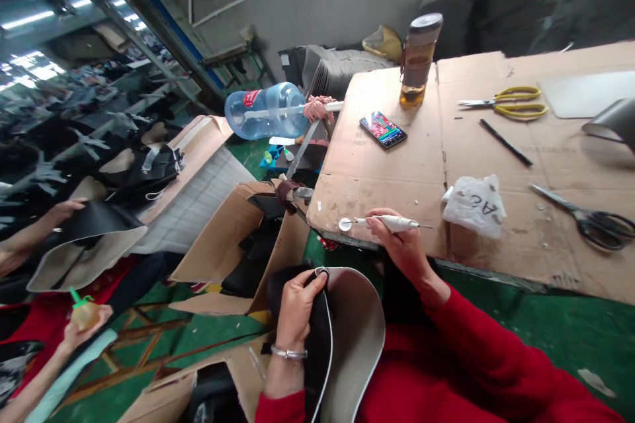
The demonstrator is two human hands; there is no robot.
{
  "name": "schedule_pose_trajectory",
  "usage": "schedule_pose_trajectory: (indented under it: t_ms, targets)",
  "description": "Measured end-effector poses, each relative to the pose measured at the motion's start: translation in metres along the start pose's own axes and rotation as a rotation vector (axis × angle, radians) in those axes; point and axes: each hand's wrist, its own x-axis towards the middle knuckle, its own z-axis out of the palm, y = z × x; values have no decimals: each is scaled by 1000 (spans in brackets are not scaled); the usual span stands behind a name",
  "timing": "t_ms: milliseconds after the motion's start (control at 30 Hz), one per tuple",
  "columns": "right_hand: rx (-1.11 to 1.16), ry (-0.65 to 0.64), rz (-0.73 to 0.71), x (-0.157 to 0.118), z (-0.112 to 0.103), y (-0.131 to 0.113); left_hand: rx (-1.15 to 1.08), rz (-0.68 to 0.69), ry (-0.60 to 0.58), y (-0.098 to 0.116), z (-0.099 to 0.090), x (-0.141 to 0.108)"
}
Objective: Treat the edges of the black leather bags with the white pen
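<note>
The left hand (297, 307) pinches the top edge of a curved panel (361, 317) between thumb and fingers; the panel hangs just below and to the right of that grip, its black face toward the palm, its grey face turned away, with a pale line along the edge. A silvery bracelet (289, 352) circles the wrist below this hand.

Ahead and to the right of it, the right hand (401, 248) has its fingers closed around a white-handled tool (397, 223), held roughly level over the near edge of the cardboard-covered worktop (377, 185). Thin metal shows at both ends of the tool; the end left of the hand reaches close to a small white disc (345, 225), though contact cannot be told.

Just right of the right hand sits a crumpled plastic bag (475, 206) with dark lettering, and farther right lie black-handled scissors (598, 221). Beyond the hand are a lit smartphone (383, 130) and an upright drink bottle (421, 61); beyond and to the right, a black stick (506, 143) and yellow-handled snips (520, 104).

Left of the left hand stands an open cardboard box (218, 248); farther left, a co-worker's hand (73, 336) grips a green-tipped squeeze bottle (86, 314).
</note>
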Motion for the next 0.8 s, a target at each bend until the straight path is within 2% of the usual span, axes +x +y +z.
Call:
schedule_pose_trajectory:
  t_ms: [167,333,533,800]
  targets:
    - [-55,-79,52,12,-3,15,40,-26,-71,8,10,23]
    - [-116,-59,50,19,1,20,116,-8,-76,13,17,42]
    - [-221,-105,66,18,1,23,225,23,-113,19,30,51]
    - [-178,-118,62,18,0,25,288,43,-144,23,37,58]
